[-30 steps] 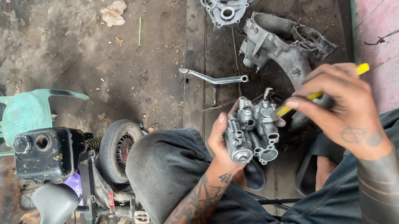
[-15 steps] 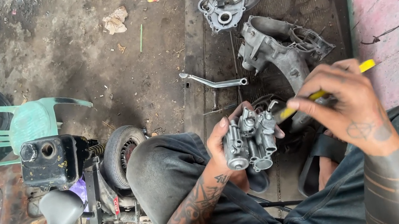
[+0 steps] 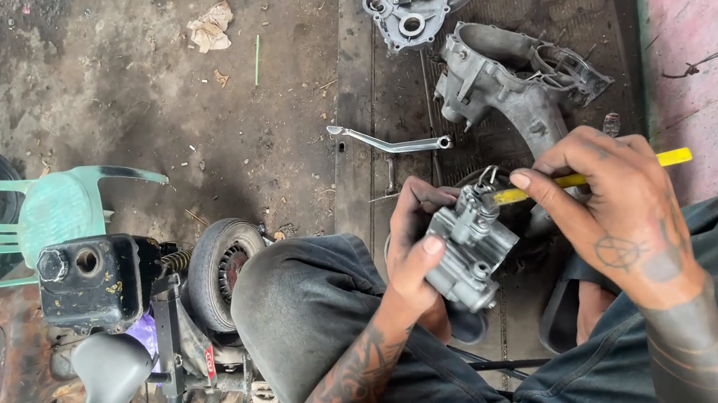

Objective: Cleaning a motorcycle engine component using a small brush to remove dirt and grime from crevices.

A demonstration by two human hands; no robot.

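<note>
the left hand (image 3: 417,255) has its fingers wrapped around a small grey carburettor (image 3: 469,246), held over the lap above the floor; the right hand (image 3: 617,202) pinches a yellow-handled screwdriver (image 3: 593,176), tip seemingly at its top; keep the body clamped steady and the tool square

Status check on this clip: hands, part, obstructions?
Left hand grips grey carburetor. Right hand holds yellow-handled tool at its top. Nothing between them.
</note>
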